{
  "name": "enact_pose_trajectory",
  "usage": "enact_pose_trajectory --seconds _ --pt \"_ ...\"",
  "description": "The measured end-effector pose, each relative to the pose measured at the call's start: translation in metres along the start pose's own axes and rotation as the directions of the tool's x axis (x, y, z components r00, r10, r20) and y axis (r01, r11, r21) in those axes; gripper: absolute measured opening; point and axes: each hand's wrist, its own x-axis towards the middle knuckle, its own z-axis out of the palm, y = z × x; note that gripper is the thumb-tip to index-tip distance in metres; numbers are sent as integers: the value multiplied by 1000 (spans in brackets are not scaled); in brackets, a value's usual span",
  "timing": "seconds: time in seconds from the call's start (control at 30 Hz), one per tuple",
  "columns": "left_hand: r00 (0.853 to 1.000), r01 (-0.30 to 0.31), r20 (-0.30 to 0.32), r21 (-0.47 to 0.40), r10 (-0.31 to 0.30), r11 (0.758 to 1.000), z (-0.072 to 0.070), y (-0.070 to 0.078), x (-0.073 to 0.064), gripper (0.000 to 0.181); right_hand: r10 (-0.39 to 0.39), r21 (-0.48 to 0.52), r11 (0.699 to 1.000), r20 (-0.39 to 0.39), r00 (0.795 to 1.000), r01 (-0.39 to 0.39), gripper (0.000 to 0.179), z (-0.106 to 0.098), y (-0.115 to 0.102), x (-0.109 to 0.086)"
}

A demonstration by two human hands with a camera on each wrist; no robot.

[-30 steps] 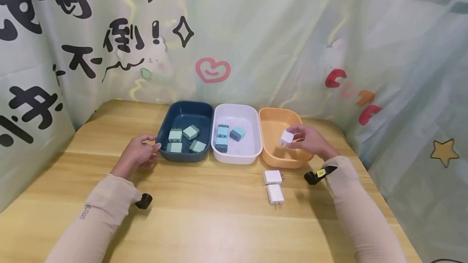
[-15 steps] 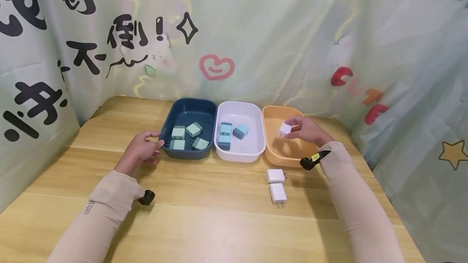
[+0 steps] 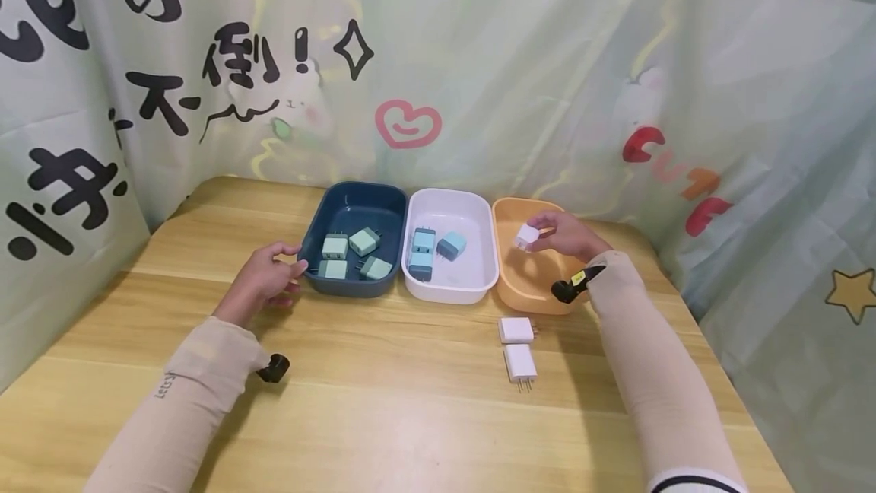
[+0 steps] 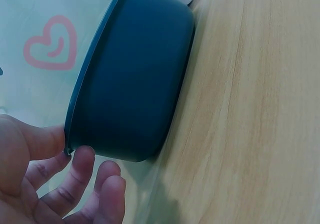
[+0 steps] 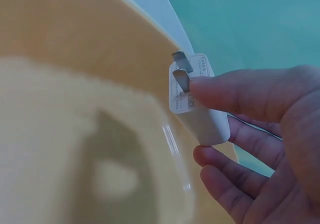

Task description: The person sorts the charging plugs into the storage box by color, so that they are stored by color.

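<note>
In my right hand is a white charger plug, pinched by thumb and fingers above the orange tray. Two metal prongs show beside the thumb on the charger plug in the right wrist view. My left hand holds the near left corner of the dark blue tray. Its thumb and fingers lie at the rim of the dark blue tray in the left wrist view. Two more white chargers lie on the table in front of the orange tray, prongs out.
Between the outer trays stands a white tray with three blue chargers. Several pale green chargers lie in the dark blue tray. The trays stand side by side on a wooden table. A printed curtain hangs behind.
My right hand, with the white charger, has shifted a little left and farther back over the orange tray. The left hand stays at the dark blue tray. The head view has tilted slightly.
</note>
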Motion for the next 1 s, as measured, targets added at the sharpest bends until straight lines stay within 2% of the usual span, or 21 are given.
enact_pose_trajectory --seconds 0.5,0.77,1.0 --pt "1000 -3 -1 4 3 1000 0 0 1 52 27 15 1000 9 1000 -27 51 1 5 8" --pt "1000 -24 1 3 24 1000 1 0 0 52 23 27 999 -2 1000 -23 51 1 5 3" --pt "1000 -19 2 3 19 1000 1 0 -1 52 22 41 999 38 999 -23 49 -1 10 -3"
